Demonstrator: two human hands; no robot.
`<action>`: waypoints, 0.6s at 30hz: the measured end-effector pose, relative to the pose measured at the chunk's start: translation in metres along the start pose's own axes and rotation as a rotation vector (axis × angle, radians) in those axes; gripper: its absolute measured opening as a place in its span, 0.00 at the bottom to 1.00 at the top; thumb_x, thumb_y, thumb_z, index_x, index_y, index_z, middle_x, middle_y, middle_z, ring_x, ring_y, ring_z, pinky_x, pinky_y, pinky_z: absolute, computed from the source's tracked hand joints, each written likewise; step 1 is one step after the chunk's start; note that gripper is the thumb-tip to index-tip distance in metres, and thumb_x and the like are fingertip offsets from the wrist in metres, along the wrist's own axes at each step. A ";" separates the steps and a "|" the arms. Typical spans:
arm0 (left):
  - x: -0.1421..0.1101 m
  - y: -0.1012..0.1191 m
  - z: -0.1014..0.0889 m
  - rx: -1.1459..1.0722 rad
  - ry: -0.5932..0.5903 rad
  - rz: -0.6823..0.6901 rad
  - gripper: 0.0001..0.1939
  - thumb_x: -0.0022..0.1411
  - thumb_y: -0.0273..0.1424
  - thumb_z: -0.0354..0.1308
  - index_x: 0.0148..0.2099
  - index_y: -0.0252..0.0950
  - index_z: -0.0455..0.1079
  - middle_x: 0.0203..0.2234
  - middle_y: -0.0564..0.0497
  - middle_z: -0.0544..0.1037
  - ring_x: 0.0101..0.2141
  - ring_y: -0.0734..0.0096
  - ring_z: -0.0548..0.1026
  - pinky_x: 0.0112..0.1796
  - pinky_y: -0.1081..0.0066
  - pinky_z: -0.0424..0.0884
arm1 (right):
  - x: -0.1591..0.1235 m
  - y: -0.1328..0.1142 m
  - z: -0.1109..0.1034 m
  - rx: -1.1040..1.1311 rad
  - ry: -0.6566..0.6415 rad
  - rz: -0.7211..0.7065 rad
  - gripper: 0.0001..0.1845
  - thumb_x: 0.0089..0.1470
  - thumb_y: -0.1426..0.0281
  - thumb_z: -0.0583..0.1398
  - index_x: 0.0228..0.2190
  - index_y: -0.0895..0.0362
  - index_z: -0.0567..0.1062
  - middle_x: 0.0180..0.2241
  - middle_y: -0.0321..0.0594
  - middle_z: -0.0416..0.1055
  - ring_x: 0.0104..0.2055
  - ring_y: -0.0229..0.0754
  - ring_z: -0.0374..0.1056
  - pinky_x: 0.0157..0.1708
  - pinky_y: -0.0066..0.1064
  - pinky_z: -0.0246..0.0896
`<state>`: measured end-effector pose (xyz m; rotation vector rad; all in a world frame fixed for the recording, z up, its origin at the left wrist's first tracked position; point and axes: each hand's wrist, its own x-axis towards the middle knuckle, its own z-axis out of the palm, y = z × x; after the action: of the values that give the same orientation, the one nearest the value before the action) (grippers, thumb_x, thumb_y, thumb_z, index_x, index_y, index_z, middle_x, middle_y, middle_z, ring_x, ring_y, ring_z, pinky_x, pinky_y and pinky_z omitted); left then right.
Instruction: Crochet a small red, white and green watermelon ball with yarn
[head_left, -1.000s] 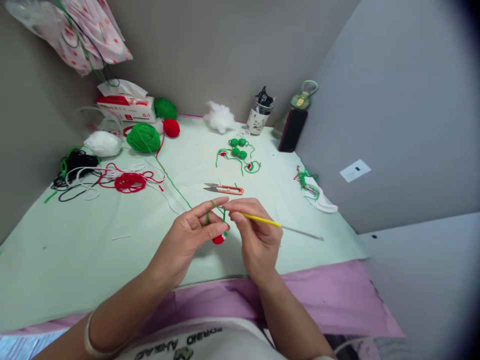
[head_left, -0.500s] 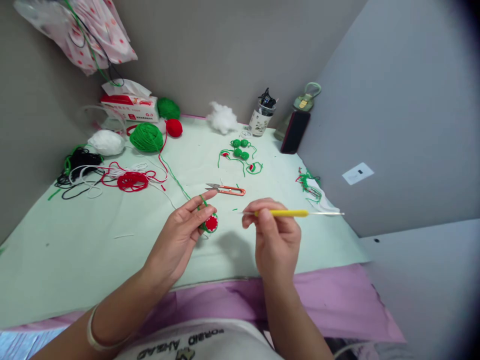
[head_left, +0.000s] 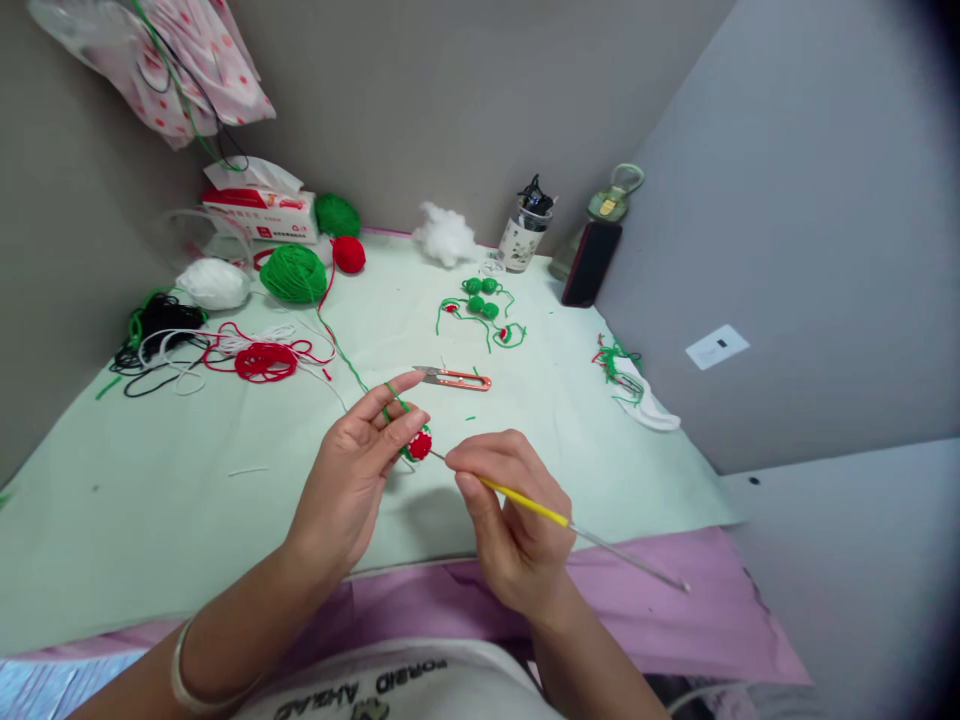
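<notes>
Between the thumb and fingers of my left hand (head_left: 360,455) is a small round crochet piece (head_left: 421,445), red in the middle with a white and green edge. Green yarn (head_left: 396,397) runs over the raised index finger and back toward the green ball. My right hand (head_left: 517,510) pinches a yellow-handled crochet hook (head_left: 529,501) like a pen. The hook's thin tip meets the right side of the crochet piece; whether it is through a stitch I cannot tell. Just beyond my left fingertips lie orange thread snips (head_left: 465,380).
Green yarn balls (head_left: 293,275), a red ball (head_left: 349,255) and tangled yarn (head_left: 262,362) lie at left by a tissue box (head_left: 262,215). Small green crochet pieces (head_left: 481,305), white stuffing (head_left: 445,236), a pen cup (head_left: 523,240) and a phone (head_left: 592,264) stand or lie farther back. Yarn scraps (head_left: 622,375) are at right.
My right hand has moved left and down, bringing the hook's tip to the crochet piece and tilting its rear end downward. My left hand has shifted slightly left.
</notes>
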<state>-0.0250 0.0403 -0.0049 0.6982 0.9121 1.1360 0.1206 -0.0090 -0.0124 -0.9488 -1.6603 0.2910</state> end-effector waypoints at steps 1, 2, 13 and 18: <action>0.000 0.000 0.000 0.001 0.000 0.001 0.22 0.58 0.32 0.73 0.56 0.44 0.80 0.31 0.57 0.74 0.31 0.79 0.68 0.36 0.80 0.66 | -0.001 0.000 0.001 -0.035 -0.001 -0.018 0.16 0.62 0.82 0.59 0.47 0.55 0.77 0.38 0.44 0.77 0.40 0.41 0.73 0.37 0.35 0.72; -0.001 0.000 0.000 -0.001 -0.006 -0.001 0.23 0.58 0.31 0.73 0.56 0.44 0.80 0.32 0.57 0.76 0.32 0.79 0.69 0.37 0.79 0.67 | -0.002 0.000 0.002 -0.063 0.002 -0.030 0.16 0.62 0.82 0.59 0.47 0.55 0.78 0.38 0.44 0.77 0.39 0.41 0.73 0.36 0.35 0.72; -0.004 -0.001 -0.004 -0.177 -0.117 -0.159 0.20 0.58 0.29 0.73 0.53 0.41 0.81 0.36 0.53 0.84 0.39 0.76 0.78 0.44 0.78 0.71 | -0.015 0.016 0.019 0.136 0.244 0.204 0.20 0.63 0.81 0.60 0.47 0.45 0.82 0.39 0.39 0.74 0.40 0.39 0.72 0.36 0.32 0.68; -0.001 -0.004 -0.005 -0.296 -0.142 -0.229 0.15 0.59 0.29 0.73 0.50 0.38 0.82 0.33 0.53 0.83 0.36 0.77 0.78 0.41 0.79 0.75 | -0.012 0.021 0.022 0.313 0.330 0.354 0.13 0.63 0.75 0.62 0.42 0.45 0.84 0.37 0.38 0.76 0.37 0.39 0.72 0.37 0.34 0.69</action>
<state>-0.0280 0.0381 -0.0108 0.4145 0.6671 0.9779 0.1100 0.0023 -0.0418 -0.9866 -1.1040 0.5823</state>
